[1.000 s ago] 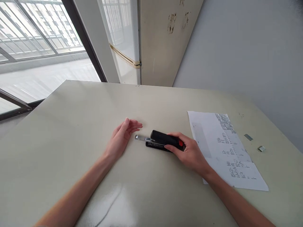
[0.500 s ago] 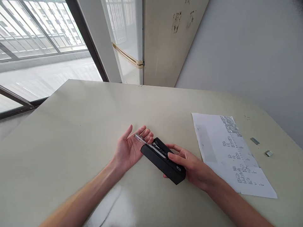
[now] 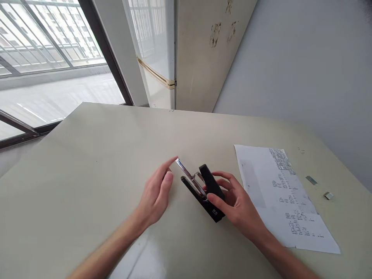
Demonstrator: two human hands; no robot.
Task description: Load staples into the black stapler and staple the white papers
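A black stapler (image 3: pixel 211 183) is spread apart in my right hand (image 3: pixel 236 203), which grips its rear end with the thumb on the near side and the fingers on the far side. Its black top arm is tilted up from the base. Between them a shiny metal slide (image 3: pixel 184 168) sticks out past the front of the base. My left hand (image 3: pixel 155 195) is open, turned palm inward, and its outstretched index fingertip touches the slide's outer end. The thumb stands apart from that finger; the other left fingers are mostly hidden.
A printed white sheet (image 3: pixel 258 186) lies on the pale table (image 3: pixel 124 143) to the right. Beyond it are a small grey-green strip (image 3: pixel 311 180) and a small block of what looks like staples (image 3: pixel 328 196). A fridge (image 3: pixel 197 58) stands behind the table, beside a wall.
My left hand has turned from palm up to palm inward, bringing its index fingertip to the metal slide. The stapler has rolled in my right hand, and its top arm shows raised.
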